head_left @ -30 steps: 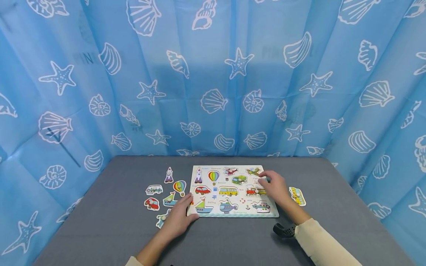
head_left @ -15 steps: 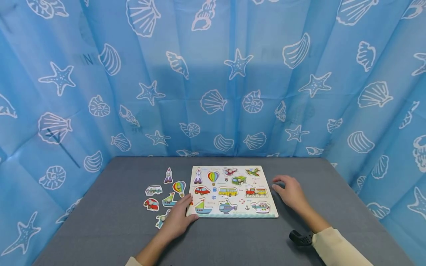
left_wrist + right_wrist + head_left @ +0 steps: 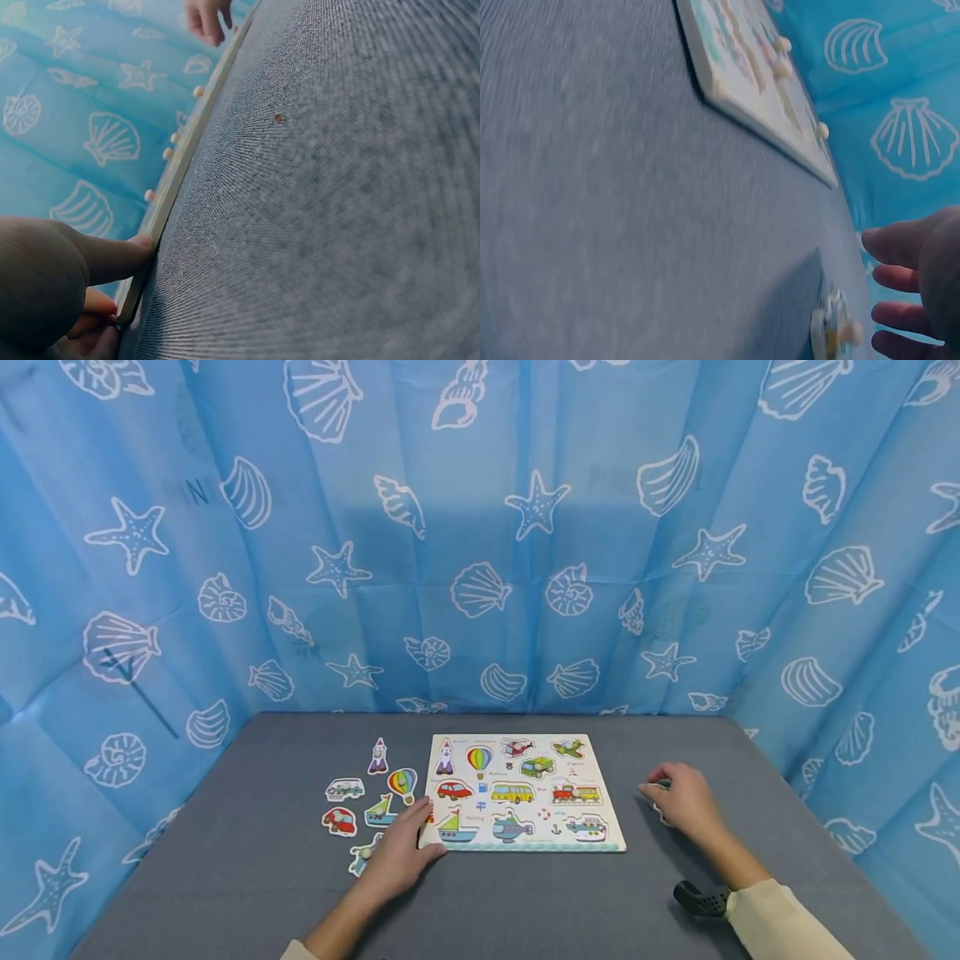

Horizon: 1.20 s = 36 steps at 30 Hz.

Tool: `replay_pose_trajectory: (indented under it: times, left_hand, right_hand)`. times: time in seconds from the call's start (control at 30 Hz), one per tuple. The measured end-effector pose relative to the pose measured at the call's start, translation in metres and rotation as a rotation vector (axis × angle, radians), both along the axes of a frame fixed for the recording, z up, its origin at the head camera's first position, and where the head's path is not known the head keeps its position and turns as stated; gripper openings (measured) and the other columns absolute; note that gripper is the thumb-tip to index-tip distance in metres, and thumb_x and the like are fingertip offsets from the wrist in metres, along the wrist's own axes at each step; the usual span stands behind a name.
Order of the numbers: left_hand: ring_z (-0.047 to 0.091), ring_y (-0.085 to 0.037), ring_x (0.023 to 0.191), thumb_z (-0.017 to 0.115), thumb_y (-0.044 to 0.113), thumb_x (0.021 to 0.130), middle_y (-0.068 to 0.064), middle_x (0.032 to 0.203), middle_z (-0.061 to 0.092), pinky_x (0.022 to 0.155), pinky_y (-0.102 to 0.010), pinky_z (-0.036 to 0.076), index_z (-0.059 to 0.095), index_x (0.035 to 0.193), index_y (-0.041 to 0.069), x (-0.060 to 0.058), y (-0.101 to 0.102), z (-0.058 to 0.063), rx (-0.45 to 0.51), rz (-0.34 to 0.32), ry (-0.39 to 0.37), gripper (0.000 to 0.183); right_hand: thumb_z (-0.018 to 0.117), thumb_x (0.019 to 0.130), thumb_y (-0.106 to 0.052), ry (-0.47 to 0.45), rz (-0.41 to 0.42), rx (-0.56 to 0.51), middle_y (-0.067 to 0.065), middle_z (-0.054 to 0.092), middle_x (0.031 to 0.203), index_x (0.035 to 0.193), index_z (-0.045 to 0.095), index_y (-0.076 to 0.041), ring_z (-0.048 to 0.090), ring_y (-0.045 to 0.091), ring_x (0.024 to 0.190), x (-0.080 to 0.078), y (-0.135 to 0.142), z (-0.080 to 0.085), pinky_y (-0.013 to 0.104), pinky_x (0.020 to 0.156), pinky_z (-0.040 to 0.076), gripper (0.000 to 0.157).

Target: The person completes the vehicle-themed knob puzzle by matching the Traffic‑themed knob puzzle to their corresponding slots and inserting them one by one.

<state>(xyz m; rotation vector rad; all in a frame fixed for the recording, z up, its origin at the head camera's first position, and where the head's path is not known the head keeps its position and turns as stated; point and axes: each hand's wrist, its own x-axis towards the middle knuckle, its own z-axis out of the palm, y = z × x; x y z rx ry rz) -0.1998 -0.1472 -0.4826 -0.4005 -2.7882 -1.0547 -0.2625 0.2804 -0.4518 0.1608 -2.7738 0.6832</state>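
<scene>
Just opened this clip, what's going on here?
A person has a picture puzzle board on a grey table. The left hand holds its near left corner. The right hand is off to the board's right, close to a loose knobbed piece, with no visible grip on it. Left of the board lie a rocket, balloon, ship, red car, sailboat and one partly hidden piece. Knobs on the board suggest some pieces are placed.
</scene>
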Motion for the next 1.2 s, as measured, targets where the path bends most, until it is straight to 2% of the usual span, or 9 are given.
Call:
replay_pose_trajectory:
  times: [0.3, 0.63, 0.93, 1.2]
  left_hand:
    - [0.042, -0.041, 0.130, 0.079, 0.013, 0.079, -0.022, 0.141, 0.048, 0.104, -0.054, 0.033, 0.052, 0.133, -0.009, -0.001, 0.000, -0.001, 0.000, 0.001, -0.011, 0.065]
    - [0.041, -0.039, 0.132, 0.079, 0.015, 0.080, -0.020, 0.142, 0.047, 0.104, -0.054, 0.032, 0.051, 0.135, -0.007, -0.003, -0.001, -0.004, -0.019, 0.016, -0.044, 0.065]
    - [0.041, -0.039, 0.132, 0.079, 0.014, 0.080, -0.020, 0.142, 0.046, 0.105, -0.054, 0.032, 0.051, 0.135, -0.007, -0.001, -0.001, -0.003, -0.007, 0.024, -0.049, 0.065]
    - [0.042, -0.040, 0.130, 0.079, 0.014, 0.079, -0.021, 0.141, 0.048, 0.104, -0.054, 0.033, 0.052, 0.133, -0.008, 0.000, 0.000, 0.000, -0.006, 0.008, -0.010, 0.064]
  right_hand:
    - [0.078, 0.081, -0.024, -0.087, -0.077, 0.076, 0.009, 0.050, 0.074, 0.076, 0.056, -0.003, 0.046, 0.025, 0.068, 0.005, 0.016, -0.004, 0.041, 0.059, 0.037, 0.030]
    - [0.074, 0.084, -0.034, -0.141, -0.135, 0.118, 0.011, 0.048, 0.076, 0.074, 0.054, -0.005, 0.047, 0.031, 0.072, 0.010, 0.023, -0.004, 0.046, 0.061, 0.036, 0.037]
    - [0.074, 0.084, -0.029, -0.123, -0.132, 0.115, 0.010, 0.049, 0.076, 0.071, 0.058, -0.007, 0.047, 0.032, 0.075, 0.003, 0.021, -0.005, 0.045, 0.062, 0.035, 0.030]
    - [0.076, 0.083, -0.022, -0.058, -0.111, 0.082, 0.003, 0.053, 0.066, 0.076, 0.060, -0.007, 0.045, 0.023, 0.060, -0.005, 0.012, 0.000, 0.039, 0.054, 0.035, 0.023]
